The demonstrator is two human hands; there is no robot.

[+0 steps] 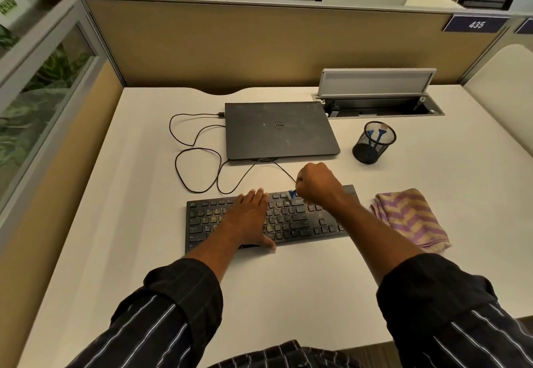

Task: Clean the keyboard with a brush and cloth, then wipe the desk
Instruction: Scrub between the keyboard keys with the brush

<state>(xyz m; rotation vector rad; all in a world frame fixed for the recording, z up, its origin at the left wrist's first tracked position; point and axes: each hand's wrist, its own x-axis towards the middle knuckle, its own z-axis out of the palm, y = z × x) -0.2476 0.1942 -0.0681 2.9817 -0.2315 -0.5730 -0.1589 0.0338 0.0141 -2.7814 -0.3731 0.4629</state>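
Specks dotted the keyboard [291, 220] on the desk [144, 194]. Your left hand [248, 217] lay flat on its keys, fingers straight; your right hand [317, 184] gripped the blue brush [292, 193] at the top row. The folded cloth [409, 217] lay just beside.

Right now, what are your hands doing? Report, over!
Left hand flat on keyboard. Right hand grips brush at top keys. Keys dusty, cloth beside keyboard. Cable loops just behind.
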